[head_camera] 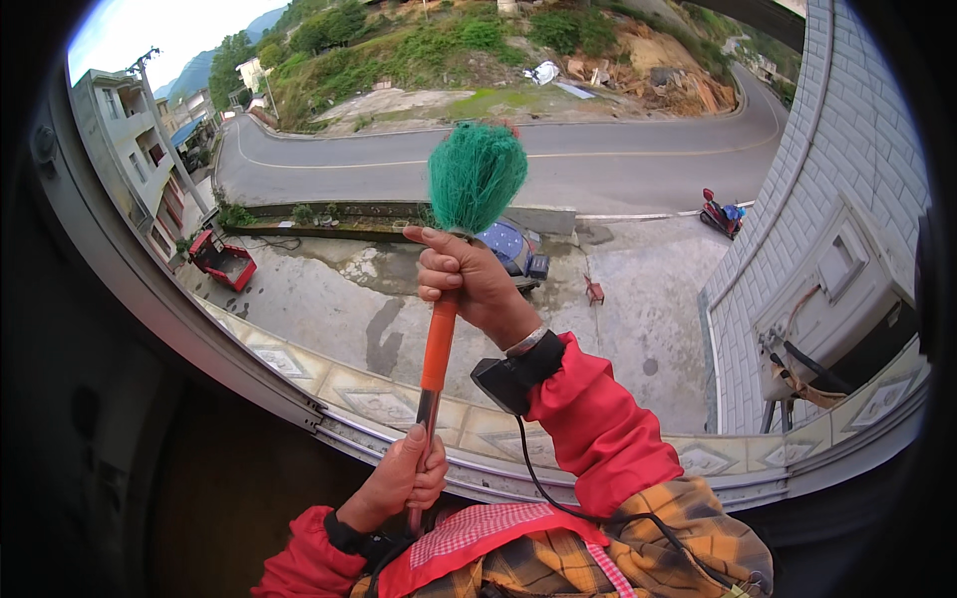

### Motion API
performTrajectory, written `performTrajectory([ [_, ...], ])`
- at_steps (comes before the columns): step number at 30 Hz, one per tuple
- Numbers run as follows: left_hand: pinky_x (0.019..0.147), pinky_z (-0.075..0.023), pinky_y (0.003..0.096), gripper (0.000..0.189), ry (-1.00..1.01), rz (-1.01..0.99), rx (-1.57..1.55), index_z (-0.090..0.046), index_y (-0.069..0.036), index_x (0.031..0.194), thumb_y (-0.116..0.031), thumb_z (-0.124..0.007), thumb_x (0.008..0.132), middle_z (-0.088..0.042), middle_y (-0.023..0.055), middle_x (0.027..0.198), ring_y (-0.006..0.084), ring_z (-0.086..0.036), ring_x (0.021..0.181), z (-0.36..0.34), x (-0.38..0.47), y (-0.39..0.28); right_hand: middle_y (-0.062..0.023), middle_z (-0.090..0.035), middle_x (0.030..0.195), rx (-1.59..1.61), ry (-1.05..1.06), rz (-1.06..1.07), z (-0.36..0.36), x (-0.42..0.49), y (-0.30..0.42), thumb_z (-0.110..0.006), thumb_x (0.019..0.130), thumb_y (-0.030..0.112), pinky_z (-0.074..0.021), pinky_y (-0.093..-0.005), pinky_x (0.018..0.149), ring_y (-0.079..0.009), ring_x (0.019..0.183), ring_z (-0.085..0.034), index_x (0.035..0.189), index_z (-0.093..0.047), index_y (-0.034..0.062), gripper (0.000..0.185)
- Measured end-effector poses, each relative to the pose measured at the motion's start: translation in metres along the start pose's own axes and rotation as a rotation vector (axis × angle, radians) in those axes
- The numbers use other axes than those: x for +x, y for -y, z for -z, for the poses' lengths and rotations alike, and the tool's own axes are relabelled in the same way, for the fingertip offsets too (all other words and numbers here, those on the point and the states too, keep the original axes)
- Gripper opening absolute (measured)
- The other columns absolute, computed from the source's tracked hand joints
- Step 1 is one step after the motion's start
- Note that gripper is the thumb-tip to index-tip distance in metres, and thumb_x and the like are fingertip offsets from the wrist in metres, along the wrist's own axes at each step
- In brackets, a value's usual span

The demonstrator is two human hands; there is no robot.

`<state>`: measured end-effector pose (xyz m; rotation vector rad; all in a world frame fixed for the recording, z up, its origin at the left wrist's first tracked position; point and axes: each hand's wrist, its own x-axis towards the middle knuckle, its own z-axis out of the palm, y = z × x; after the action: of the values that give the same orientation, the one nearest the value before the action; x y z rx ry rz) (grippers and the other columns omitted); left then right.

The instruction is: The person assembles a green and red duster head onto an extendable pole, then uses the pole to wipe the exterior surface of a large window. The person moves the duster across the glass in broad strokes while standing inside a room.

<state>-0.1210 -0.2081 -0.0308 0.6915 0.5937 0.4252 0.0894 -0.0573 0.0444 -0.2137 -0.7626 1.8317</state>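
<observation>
A tuft of green stringy fibre (478, 176), like netting or broom bristles, tops a pole that I hold upright before an open window. My right hand (475, 280) wraps around the pole just under the tuft, with the index finger and thumb loose near its base. Below that hand runs an orange sleeve (438, 347), and then a shiny metal tube (428, 411). My left hand (400, 475) grips the tube lower down, close to my chest. The pole's lower end is hidden by my apron.
The window's metal track (523, 486) and a tiled ledge (381, 407) lie across the front. An air-conditioner outdoor unit (834, 299) hangs on the brick-patterned wall at right. Far below are a parked car (508, 247), a red cart (224, 261), and a small chair (594, 290).
</observation>
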Motion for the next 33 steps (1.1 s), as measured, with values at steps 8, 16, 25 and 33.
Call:
performTrajectory([
  [8,0.033,-0.0265,0.0234,0.045,-0.503,-0.171,0.452,-0.042,-0.011,0.075,-0.049,-0.042,0.099,-0.034,-0.0036,0.05,0.0066,-0.032,0.036,0.002,0.008,-0.001,0.007,-0.04,0.059,-0.179,-0.523,0.073,0.009,0.021,-0.023,-0.065,0.092,0.024,-0.0436,-0.0301,0.051,-0.0051,0.047,-0.038,0.102,-0.054,0.0011,0.027],
  [16,0.034,-0.0264,0.0237,0.046,-0.361,-0.105,0.289,-0.041,-0.011,0.078,-0.053,-0.04,0.098,-0.033,-0.0033,0.052,0.0069,-0.03,0.036,-0.005,0.002,-0.016,0.0066,-0.042,0.06,-0.114,-0.355,-0.001,0.007,0.027,-0.009,-0.069,0.088,0.034,-0.0454,-0.0309,0.056,-0.0056,0.049,-0.042,0.102,-0.053,0.0019,0.038],
  [25,0.034,-0.024,0.0235,0.05,-0.118,0.013,0.11,-0.039,-0.012,0.079,-0.058,-0.036,0.097,-0.029,-0.0033,0.052,0.007,-0.024,0.037,-0.004,0.001,-0.018,0.0062,-0.045,0.06,0.162,-0.325,0.075,0.024,0.027,0.008,-0.076,0.083,0.023,-0.0467,-0.0318,0.056,-0.0072,0.049,-0.047,0.086,-0.054,0.0118,0.025],
  [33,0.034,-0.027,0.0241,0.049,-0.34,-0.048,0.244,-0.041,-0.01,0.079,-0.055,-0.038,0.098,-0.034,-0.0025,0.052,0.0072,-0.031,0.037,-0.01,0.006,-0.008,0.0056,-0.046,0.06,0.044,-0.46,0.142,0.033,0.034,-0.005,-0.075,0.083,0.019,-0.0458,-0.0324,0.051,-0.0073,0.044,-0.044,0.082,-0.054,0.0117,0.023],
])
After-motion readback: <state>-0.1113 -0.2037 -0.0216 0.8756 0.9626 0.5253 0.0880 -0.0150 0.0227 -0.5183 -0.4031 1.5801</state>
